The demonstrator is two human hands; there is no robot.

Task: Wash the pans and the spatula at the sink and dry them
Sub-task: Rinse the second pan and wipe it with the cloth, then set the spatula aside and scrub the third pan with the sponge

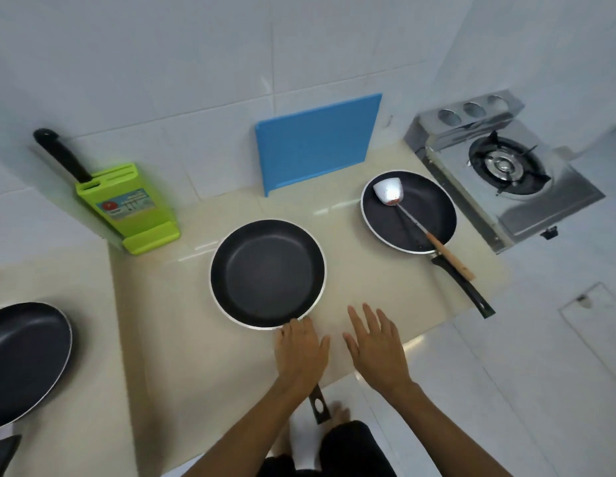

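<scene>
The pale counter (182, 356) spreads out ahead of both sets of fingers and carries three dark pans. The middle pan (268, 273), the largest in view, lies straight beyond the left fingertips, its white rim touching them. The middle pan's handle (320, 406) runs back from that rim toward the person, under the left palm and out past the wrist over the counter's edge, so its long axis lines up with the left forearm. The left pan (28, 359) sits well off to the left of the left fingers, partly cut by the frame edge. The right pan (430, 204) sits farther out, beyond and to the right of the right fingers, and the right pan's handle (471, 294) points back and rightward past the counter's corner. The spatula (437, 244) rests inside that pan, metal blade toward the far rim. Its wooden grip crosses the near rim just above the pan's handle, on the same slant. The left hand (301, 349) lies on the root of the middle pan's handle, fingers fairly straight and close together, not visibly wrapped round it; what the thumb does beneath is hidden. The right hand (377, 346) hangs just beside it, fingers spread and straight, holding nothing. The left hand looks best placed to lift the middle pan, needing only to close along the handle's line. The right is nearer the spatula and its pan. No sink shows, so its direction cannot be told.
</scene>
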